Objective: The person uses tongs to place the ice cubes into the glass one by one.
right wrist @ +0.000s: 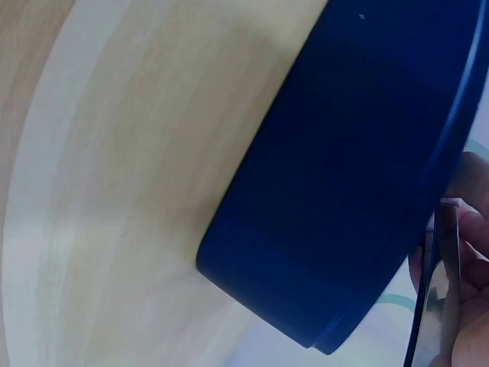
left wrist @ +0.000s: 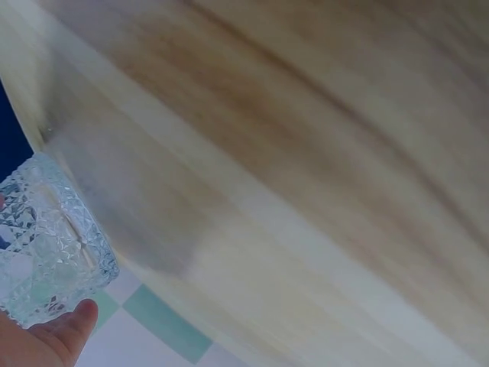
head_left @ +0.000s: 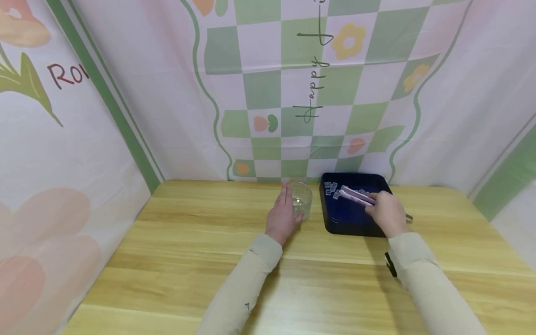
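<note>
My left hand point(head_left: 281, 217) holds a clear glass cup point(head_left: 304, 201), its fingers along the cup's left side and the thumb at the near side. The left wrist view shows the cup's diamond-patterned wall point(left wrist: 57, 245). My right hand point(head_left: 388, 214) grips tongs point(head_left: 358, 196) with pale purple arms and a metal rear end, over the dark blue tray point(head_left: 347, 213). Several small clear pieces point(head_left: 328, 188) lie in the tray's far part, near the tong tips. Whether the tips pinch a piece, I cannot tell. In the right wrist view, fingers wrap the tongs' metal part point(right wrist: 439, 302) beyond the tray wall.
Both stand on a wood-grain table point(head_left: 201, 251), the tray to the right of the cup. A printed curtain point(head_left: 259, 88) hangs right behind the table's back edge. A small black object point(head_left: 390, 264) shows beside my right sleeve.
</note>
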`<state>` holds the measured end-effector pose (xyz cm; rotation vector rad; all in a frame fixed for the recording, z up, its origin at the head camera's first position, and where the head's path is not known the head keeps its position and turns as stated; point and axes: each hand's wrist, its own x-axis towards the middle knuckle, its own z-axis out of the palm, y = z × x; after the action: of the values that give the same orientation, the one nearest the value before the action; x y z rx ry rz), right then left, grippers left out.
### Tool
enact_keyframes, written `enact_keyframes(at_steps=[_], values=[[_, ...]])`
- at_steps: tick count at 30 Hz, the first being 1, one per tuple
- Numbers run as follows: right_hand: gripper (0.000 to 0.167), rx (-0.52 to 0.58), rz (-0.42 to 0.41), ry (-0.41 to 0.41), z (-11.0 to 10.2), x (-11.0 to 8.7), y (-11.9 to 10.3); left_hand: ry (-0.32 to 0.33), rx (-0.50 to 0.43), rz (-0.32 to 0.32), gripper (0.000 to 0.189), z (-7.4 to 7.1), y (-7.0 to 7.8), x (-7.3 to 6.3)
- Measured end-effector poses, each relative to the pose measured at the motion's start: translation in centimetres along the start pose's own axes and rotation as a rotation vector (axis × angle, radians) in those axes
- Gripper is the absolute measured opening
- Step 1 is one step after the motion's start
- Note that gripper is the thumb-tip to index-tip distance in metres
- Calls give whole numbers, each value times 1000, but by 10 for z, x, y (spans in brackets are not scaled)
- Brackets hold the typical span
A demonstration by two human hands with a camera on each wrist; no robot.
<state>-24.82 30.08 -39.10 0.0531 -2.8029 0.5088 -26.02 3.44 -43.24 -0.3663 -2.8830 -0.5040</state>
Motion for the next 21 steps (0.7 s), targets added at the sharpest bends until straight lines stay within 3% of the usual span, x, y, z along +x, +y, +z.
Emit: enact_keyframes(at_steps=[10,21], values=[[31,26,-1,36,-13,3,-6,-4,15,7,92,1,1,1],[26,49,-59,142,-30,5,-20,7,28,15,92,1,2,1]])
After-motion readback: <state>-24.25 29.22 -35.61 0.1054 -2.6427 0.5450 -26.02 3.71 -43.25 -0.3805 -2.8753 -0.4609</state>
